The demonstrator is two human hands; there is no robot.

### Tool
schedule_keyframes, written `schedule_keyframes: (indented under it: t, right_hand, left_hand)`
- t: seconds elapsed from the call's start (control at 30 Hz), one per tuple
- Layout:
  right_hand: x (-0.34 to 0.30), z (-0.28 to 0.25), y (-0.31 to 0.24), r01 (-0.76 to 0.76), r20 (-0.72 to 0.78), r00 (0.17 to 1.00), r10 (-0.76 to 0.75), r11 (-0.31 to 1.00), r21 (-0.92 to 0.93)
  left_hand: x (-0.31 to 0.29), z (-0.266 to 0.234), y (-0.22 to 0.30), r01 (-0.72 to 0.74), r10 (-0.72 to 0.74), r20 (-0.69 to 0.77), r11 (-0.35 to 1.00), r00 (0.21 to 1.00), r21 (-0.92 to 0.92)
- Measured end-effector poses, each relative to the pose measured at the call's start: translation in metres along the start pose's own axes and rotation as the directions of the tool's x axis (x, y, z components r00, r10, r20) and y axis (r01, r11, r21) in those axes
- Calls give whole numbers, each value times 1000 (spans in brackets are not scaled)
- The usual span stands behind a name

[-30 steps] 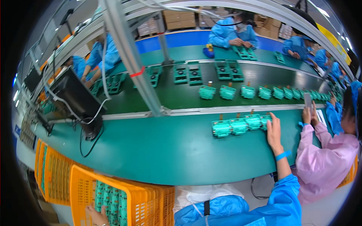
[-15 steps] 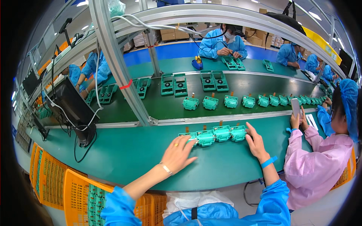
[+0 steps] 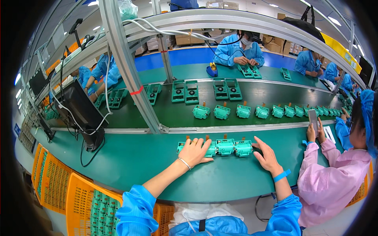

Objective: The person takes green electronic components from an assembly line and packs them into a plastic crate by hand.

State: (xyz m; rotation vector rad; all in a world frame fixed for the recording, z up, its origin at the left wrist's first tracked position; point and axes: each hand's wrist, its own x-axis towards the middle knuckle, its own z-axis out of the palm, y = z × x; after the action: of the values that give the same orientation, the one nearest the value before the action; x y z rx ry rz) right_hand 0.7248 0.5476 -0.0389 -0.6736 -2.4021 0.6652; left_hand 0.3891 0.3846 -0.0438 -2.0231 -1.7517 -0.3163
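Several green plastic housings [image 3: 225,147] with brown ribbon tabs stand side by side in a row on the green bench in front of me. My left hand [image 3: 193,151] lies over the left part of the row, its fingers across the top of one housing and its thumb along the near side. It partly hides the two leftmost housings. At the right end of the row is my right hand [image 3: 265,154], fingers apart and curved, with its fingertips close beside the last housing [image 3: 243,148]. Nothing is held in that hand.
Beyond a metal rail, a line of similar housings [image 3: 243,111] and larger green casings [image 3: 191,92] sit on a dark green belt. A black monitor [image 3: 80,112] stands at left. Orange crates [image 3: 73,204] hold green parts below. A person in pink [image 3: 330,177] holds a phone [image 3: 313,120].
The row of housings has shifted left along the bench. My left hand has moved right, farther over the housings, while my right hand stays by the row's right end.
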Motion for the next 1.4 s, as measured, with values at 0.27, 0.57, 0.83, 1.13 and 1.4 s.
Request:
schedule_keyframes:
  t: [0.27, 0.57, 0.83, 1.13, 1.4]
  right_hand:
    - [0, 10, 10, -19, -35, 999, 22, 996, 83]
    - [-14, 10, 38, -33, -27, 999, 36, 995, 93]
    - [-6, 11, 66, -80, 5, 997, 80, 996, 47]
    - [-5, 10, 73, -98, 24, 995, 97, 993, 67]
    - [-6, 12, 66, -88, -8, 996, 89, 992, 89]
  left_hand:
    - [-43, -100, -38, 24, -23, -55, 1000, 998, 12]
    - [-342, -292, -70, 676, -708, -53, 645, 704, 358]
    - [-584, -337, 87, 739, -963, 257, 117, -79, 664]
    - [-672, -273, 119, 787, -969, 246, 138, -19, 602]
    - [-673, -228, 125, 798, -974, 226, 130, -9, 588]
